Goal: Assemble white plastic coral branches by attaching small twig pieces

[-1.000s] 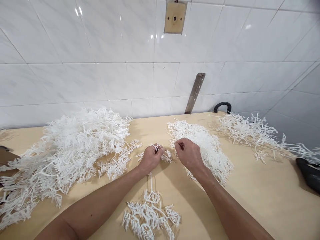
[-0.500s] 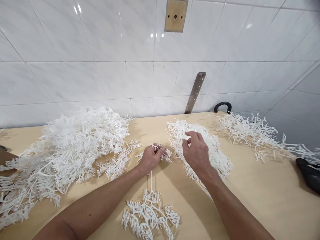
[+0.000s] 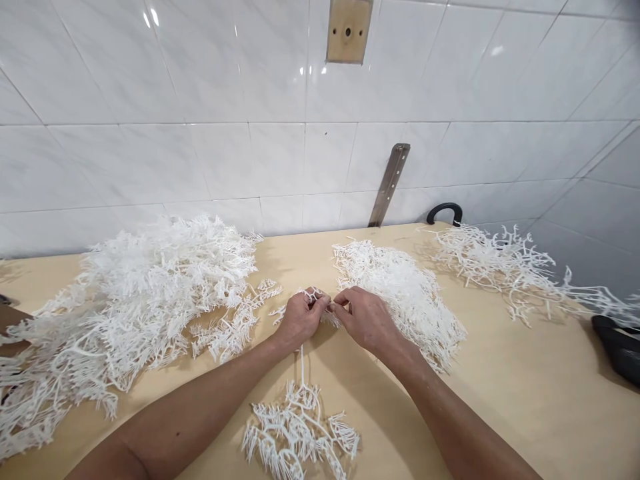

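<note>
My left hand (image 3: 301, 316) is closed round a white branching plastic sprig (image 3: 316, 293) at the middle of the table. Its thumb and forefinger pinch the piece. My right hand (image 3: 363, 317) meets it from the right, thumb and forefinger pinched together on the end of the same sprig; the exact contact is hidden behind the fingers. A thin stem runs down from below my left hand to a larger spread of white plastic branches (image 3: 300, 427) lying near me. Beside my right hand is a flat heap of fine white sprig pieces (image 3: 405, 293).
A tall pile of white branches (image 3: 170, 287) covers the left side of the table (image 3: 525, 387). Bare white stems (image 3: 500, 260) lie at the far right. Black curved handles (image 3: 445, 210) show at the back and right edges. A metal bracket (image 3: 389, 185) leans by the tiled wall.
My right hand has moved left and down from above the flat heap to the sprig, its fingers closing. My left hand has stayed in place.
</note>
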The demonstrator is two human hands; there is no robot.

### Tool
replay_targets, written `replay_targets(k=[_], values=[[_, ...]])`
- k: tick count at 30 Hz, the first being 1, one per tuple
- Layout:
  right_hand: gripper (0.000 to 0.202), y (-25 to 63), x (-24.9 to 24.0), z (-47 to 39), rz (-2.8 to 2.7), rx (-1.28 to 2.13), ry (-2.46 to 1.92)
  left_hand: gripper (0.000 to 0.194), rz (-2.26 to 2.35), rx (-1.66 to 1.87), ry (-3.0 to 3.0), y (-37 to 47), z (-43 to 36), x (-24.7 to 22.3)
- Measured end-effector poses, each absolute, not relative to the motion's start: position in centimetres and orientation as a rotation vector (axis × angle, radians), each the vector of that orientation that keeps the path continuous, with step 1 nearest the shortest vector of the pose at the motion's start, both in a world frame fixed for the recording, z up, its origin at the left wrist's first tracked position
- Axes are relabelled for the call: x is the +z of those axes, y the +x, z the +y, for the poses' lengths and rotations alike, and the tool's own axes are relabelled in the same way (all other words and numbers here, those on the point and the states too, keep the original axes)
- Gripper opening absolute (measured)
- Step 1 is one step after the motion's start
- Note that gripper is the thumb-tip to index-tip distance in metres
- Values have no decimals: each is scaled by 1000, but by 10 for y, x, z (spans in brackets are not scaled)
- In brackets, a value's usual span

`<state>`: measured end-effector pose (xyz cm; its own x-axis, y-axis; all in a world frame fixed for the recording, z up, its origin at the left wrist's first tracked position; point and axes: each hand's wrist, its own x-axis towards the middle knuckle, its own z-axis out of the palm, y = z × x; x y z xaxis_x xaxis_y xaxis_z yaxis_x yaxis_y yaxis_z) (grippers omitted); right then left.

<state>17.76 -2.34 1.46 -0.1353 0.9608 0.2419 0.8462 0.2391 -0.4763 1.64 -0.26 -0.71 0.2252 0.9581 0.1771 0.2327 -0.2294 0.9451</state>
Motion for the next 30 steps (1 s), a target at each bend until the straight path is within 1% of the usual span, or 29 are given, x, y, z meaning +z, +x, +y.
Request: replay_targets(k=[8,14,24,30], values=[[21,178,19,-24,-1920,573,-1662,28,1137,1099,1641,15,-1,-11],[19,178,17,-25,-1919,708,-1650,26,1118,1064,1674,15,-2,-10],[12,178,18,-25,-1812,696,-1650,12,1119,1035,1613,14,0,-10],[11,178,15,-25,-1737,897,-1569,19,1086,1065,1613,13,4,-16]])
